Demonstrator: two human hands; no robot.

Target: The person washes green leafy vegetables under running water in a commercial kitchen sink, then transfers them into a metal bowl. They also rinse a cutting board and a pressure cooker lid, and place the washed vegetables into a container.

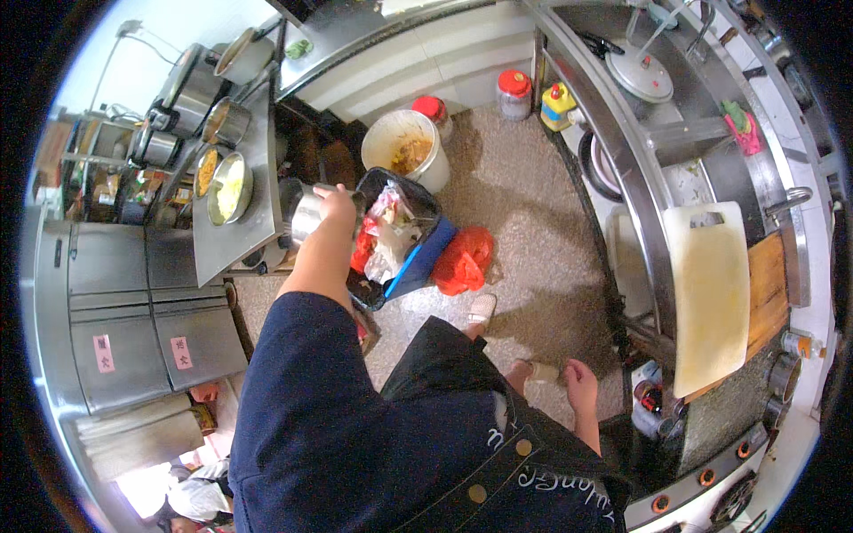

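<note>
My left hand [336,208] reaches out at the left with its fingers on a shiny steel pot [305,212]. The pot is beside the steel table's edge and close to the left rim of a blue trash bin [422,268]. A black liner [373,178] hangs over the bin's rim, and plastic bags [390,246] and other refuse fill it. What the pot contains is hidden. Low at my right side, my right hand [582,381] hangs above the floor with its fingers curled and nothing visible in them.
Beyond the bin stands a white bucket [436,160] with food scraps; a red plastic bag [463,260] lies beside the bin. Bowls of food stand on the steel table [256,220]. At right are a sink [693,153] and a cutting board [710,300].
</note>
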